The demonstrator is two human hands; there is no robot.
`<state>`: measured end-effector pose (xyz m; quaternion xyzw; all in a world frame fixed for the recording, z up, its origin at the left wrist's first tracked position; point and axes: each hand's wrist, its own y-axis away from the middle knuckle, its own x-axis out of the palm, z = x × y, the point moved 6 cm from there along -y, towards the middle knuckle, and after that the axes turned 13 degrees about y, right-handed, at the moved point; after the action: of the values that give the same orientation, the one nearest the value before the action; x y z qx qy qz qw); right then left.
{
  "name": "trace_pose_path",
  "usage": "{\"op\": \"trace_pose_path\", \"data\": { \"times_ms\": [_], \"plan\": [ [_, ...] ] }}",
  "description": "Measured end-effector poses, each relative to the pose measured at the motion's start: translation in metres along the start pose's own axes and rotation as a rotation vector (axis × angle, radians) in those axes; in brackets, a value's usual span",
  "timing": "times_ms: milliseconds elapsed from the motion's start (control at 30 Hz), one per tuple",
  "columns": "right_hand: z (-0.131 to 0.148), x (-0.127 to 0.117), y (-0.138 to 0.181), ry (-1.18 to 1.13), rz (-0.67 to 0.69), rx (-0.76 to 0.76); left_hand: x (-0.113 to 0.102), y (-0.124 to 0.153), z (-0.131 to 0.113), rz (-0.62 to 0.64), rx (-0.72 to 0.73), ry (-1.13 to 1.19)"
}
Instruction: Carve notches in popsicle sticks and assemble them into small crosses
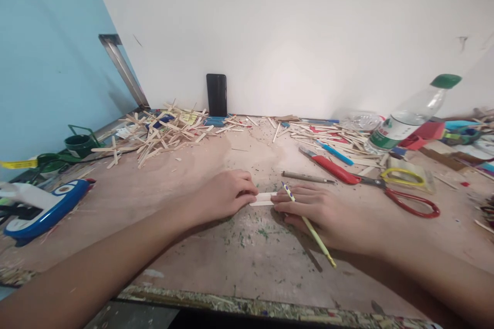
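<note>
Two flat wooden craft sticks (264, 197) lie side by side on the worktable, their right ends hidden under fingers. My left hand (231, 193) is closed, its fingertips pinching the left end of the sticks. From the other side, my right hand (314, 208) presses its fingertips on the sticks. A yellow pencil with dark spots (314, 232) is tucked between the fingers of that same hand, slanting down toward the table's front edge. Just beyond the right hand lies a thin grey-brown pen-like tool (306, 177).
A pile of craft sticks (165, 131) lies at the back left, near an upright phone (217, 95). To the right are a red utility knife (334, 167), scissors (411, 203) and a tilted bottle (401, 126). A blue glue gun (50, 211) rests at left.
</note>
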<state>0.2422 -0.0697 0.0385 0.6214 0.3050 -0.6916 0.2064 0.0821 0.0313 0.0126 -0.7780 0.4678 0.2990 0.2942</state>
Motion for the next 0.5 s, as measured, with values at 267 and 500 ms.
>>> {"op": "trace_pose_path", "data": {
  "times_ms": [267, 500],
  "plan": [
    [0.002, -0.005, 0.001, 0.011, -0.055, -0.008, -0.006, 0.000, -0.001, -0.052, -0.017, 0.005],
    [-0.004, -0.006, 0.004, 0.000, -0.090, 0.020, -0.017, 0.000, 0.003, -0.112, -0.085, 0.020]
  ]
}}
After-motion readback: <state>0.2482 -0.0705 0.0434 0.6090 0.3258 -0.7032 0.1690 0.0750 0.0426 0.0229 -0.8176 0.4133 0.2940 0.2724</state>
